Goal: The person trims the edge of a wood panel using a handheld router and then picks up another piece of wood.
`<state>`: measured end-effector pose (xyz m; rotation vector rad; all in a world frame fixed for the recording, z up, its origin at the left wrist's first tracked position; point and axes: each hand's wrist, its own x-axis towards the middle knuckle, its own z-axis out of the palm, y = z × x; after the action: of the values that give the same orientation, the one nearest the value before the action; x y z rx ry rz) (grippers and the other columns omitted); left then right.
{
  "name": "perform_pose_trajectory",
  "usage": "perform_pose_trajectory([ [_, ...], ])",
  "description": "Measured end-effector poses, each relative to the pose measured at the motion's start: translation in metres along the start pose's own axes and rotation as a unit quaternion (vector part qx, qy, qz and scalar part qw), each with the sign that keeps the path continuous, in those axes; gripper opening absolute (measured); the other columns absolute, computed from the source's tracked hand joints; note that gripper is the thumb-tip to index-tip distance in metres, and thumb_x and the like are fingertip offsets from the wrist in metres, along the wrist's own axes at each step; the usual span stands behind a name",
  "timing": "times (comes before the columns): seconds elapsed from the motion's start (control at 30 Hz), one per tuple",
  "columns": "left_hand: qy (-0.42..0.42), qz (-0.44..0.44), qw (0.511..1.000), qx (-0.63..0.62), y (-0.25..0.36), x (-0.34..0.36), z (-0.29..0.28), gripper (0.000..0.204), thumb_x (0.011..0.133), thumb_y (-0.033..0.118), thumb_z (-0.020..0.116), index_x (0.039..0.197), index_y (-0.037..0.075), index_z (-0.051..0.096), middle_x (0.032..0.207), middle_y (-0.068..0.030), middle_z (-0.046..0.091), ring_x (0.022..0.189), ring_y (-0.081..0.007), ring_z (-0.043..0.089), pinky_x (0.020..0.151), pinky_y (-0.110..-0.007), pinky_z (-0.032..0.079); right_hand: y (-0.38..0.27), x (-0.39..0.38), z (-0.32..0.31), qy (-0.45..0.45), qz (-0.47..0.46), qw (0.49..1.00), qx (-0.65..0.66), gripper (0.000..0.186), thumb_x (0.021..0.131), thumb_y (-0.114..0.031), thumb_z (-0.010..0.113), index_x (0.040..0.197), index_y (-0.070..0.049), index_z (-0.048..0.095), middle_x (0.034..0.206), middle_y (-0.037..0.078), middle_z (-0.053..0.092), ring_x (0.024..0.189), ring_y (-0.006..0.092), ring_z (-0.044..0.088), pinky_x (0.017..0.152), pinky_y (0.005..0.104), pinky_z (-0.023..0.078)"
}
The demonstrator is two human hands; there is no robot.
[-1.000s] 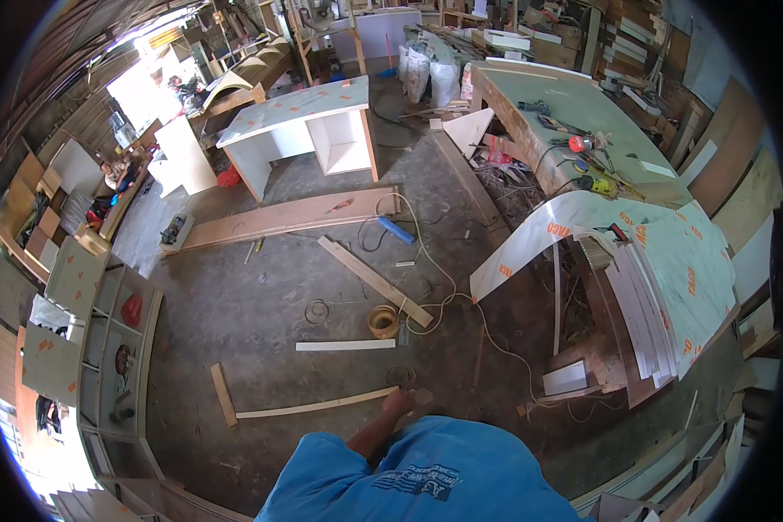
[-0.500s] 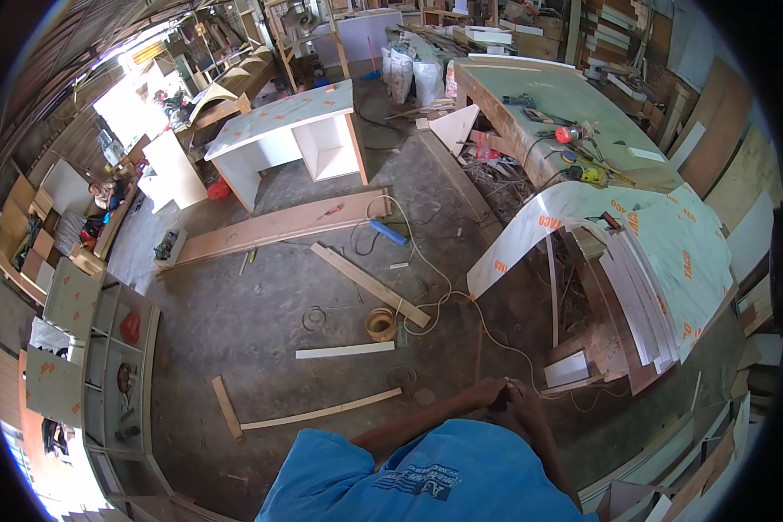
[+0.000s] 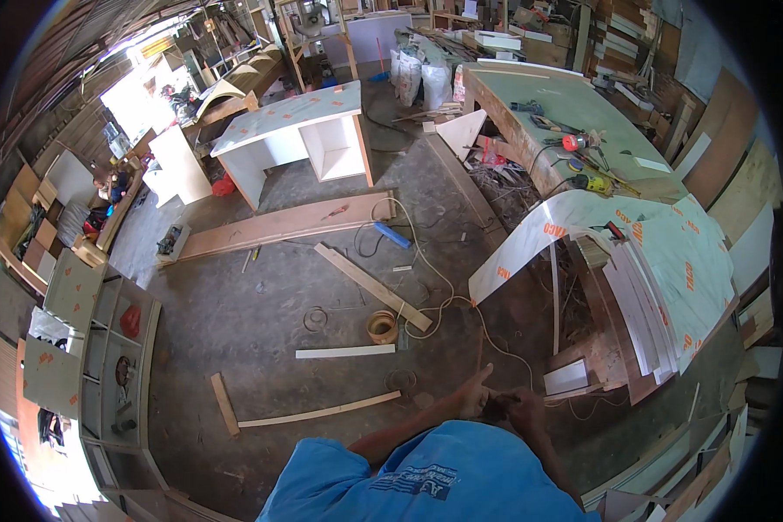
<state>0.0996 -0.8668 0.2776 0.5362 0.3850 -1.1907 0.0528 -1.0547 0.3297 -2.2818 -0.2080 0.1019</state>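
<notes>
Head view shows hands (image 3: pixel 472 397) (contents unclear) above wood-strewn grey workshop floor (image 3: pixel 226 322).

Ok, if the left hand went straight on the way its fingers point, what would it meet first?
Probably the pale cord on the floor, ahead and slightly right of the left hand. Its height is unclear from this view, so it might pass over.

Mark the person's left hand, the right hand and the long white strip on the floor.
Left hand (image 3: pixel 473 398): head view, middle of the hand.
Right hand (image 3: pixel 522 409): head view, middle of the hand.
Long white strip (image 3: pixel 345 351): head view, middle of its length.
</notes>
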Motion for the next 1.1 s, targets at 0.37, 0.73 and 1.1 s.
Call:
perform_pose_trajectory([
  [0.37,0.431,0.085,0.520,0.733,-0.026,0.007,-0.238,0.039,0.092,0.044,0.061,0.091,0.007,0.076,0.089,-0.0176,0.075,0.080,-0.0351,0.074,0.067,-0.048,0.057,0.241,-0.114,0.041,0.051,0.335,0.924,-0.175,0.035,0.089,-0.034,0.068,0.092,0.000,0.073,0.086,0.023,0.070,0.083,0.0373,0.070,0.072,0.0469,0.050],
  [0.73,0.488,-0.120,0.701,0.506,-0.093,-0.109,-0.278,0.034,0.076,0.024,0.080,0.086,-0.008,0.071,0.090,-0.0217,0.074,0.066,-0.0279,0.073,0.062,-0.039,0.059,0.227,-0.266,0.054,-0.053,0.572,0.807,-0.136,0.042,0.083,-0.009,0.065,0.124,0.000,0.062,0.107,0.023,0.071,0.103,0.0398,0.069,0.079,0.0458,0.058],
  [1.1,0.384,0.035,0.663,0.642,-0.024,0.023,-0.212,0.048,0.082,0.040,0.068,0.098,-0.005,0.073,0.102,-0.0278,0.072,0.100,-0.0397,0.071,0.086,-0.049,0.054,0.400,-0.242,0.106,0.010,0.222,0.931,-0.288,0.023,0.089,-0.021,0.055,0.076,-0.006,0.067,0.079,0.020,0.067,0.079,0.0430,0.065,0.069,0.0556,0.052],
])
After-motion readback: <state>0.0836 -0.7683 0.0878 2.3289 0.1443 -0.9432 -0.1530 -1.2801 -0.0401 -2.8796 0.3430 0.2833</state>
